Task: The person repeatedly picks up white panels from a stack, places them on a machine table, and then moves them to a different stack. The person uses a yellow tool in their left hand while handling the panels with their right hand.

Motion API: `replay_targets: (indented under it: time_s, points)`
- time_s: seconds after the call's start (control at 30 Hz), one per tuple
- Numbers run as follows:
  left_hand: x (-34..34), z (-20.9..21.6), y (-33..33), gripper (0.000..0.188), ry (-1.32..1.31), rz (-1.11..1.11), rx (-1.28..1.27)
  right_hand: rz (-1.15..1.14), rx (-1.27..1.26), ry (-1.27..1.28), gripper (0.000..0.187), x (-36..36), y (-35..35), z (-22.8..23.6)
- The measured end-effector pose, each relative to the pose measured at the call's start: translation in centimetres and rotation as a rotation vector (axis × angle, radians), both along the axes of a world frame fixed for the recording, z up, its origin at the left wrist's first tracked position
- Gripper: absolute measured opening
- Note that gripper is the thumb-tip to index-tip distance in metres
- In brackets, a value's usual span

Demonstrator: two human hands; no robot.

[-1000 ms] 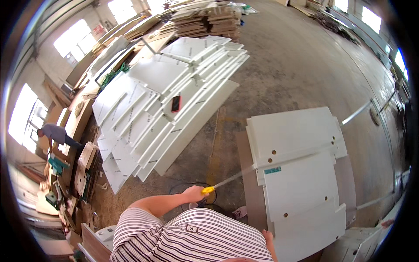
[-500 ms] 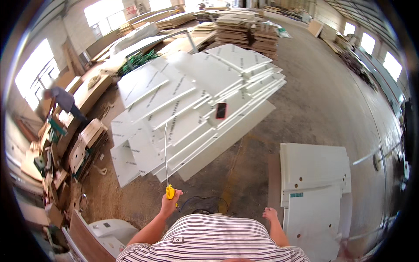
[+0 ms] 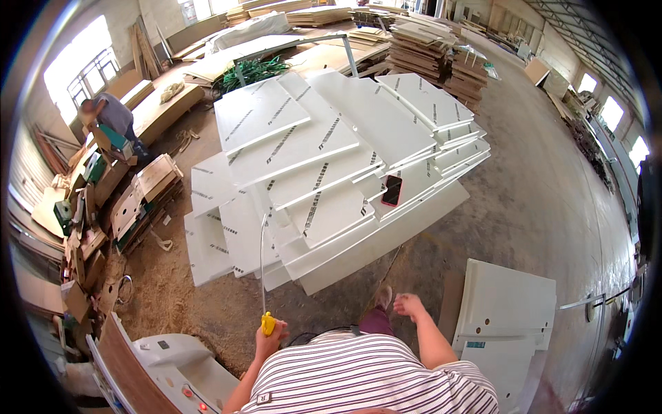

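Observation:
My left hand (image 3: 273,338) is closed around the yellow handle of an air blow gun (image 3: 267,323). Its long, thin metal tube points up and away, the tip showing against the near left boards of a stack of white panels (image 3: 324,193). Whether the tip touches them I cannot tell. My right hand (image 3: 409,306) hangs in front of my body with loosely bent fingers and nothing visible in it. A black phone with a red edge (image 3: 392,190) lies on the panels, beyond that hand.
More white panels (image 3: 507,303) lie at the right. A white machine with red buttons (image 3: 179,369) stands at the lower left. Wood scraps (image 3: 89,234) crowd the left side, where a person (image 3: 114,117) bends over. Brown boards (image 3: 420,52) are stacked at the back.
The view has shifted, and the panel stack looks closer. My right hand has come up and forward from my side, and a foot now shows ahead. The blow gun stays in my left hand.

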State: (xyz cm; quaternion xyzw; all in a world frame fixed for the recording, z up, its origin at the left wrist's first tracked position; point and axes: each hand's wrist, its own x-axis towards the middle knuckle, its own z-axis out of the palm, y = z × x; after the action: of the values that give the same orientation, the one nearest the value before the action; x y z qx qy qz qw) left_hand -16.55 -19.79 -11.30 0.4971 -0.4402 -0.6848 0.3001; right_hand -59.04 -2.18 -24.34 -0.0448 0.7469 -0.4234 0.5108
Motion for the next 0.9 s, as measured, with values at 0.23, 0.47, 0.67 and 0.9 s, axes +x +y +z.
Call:
replay_targets:
  time_s: [0.23,0.47,0.67,0.9]
  points:
    - [-8.3,0.2,-5.2,0.018,-0.135,0.119,-0.148,-0.357,-0.463,0.315,0.029,-24.0,-15.0,7.1]
    - [-23.5,1.6,-10.7,0.021,-0.279,0.261,-0.087,-0.556,-0.712,0.218,0.02,-51.6,-31.9,11.1]
    - [-33.6,3.8,-13.2,0.021,-0.419,0.306,0.008,-0.56,-0.435,0.336,0.02,-65.0,-42.8,6.3]
    - [-40.0,5.2,-15.4,0.022,-0.467,0.337,0.055,-0.694,-0.224,0.416,0.018,-71.5,-48.9,4.7]
